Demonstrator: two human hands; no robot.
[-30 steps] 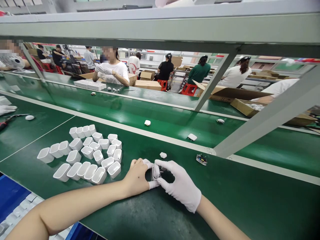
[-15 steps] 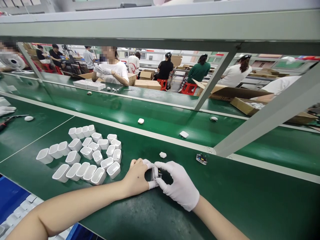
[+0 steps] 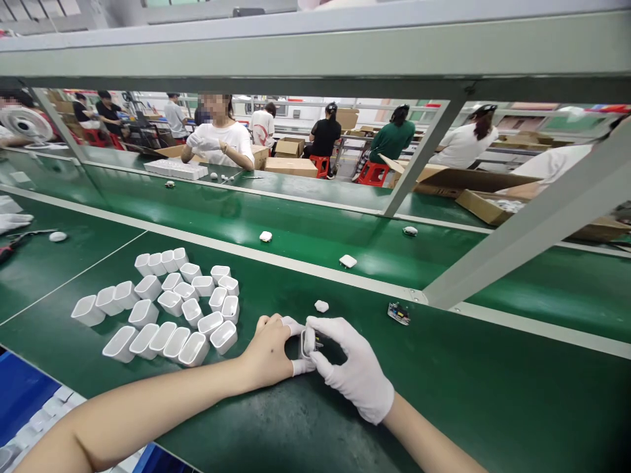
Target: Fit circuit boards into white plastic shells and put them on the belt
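Note:
My left hand (image 3: 270, 351), bare but with white finger covers, and my gloved right hand (image 3: 352, 371) meet on the green worktop. Both pinch one small white charger shell (image 3: 308, 341) with dark electronics showing at its open end. Left of my hands lies a cluster of several empty white shells (image 3: 170, 305), open ends up or sideways. A small white cap (image 3: 321, 306) lies just beyond my fingers. A loose circuit board (image 3: 398, 314) rests further right.
Past a white strip runs a green conveyor belt (image 3: 296, 223) carrying small white parts (image 3: 348, 261). A grey slanted frame post (image 3: 517, 236) stands at the right. A person in white (image 3: 219, 141) and others work at benches beyond. Blue trays (image 3: 29, 407) sit at lower left.
The white parts on the conveyor have drifted left. My hands stay in place, shifting their grip slightly on the shell.

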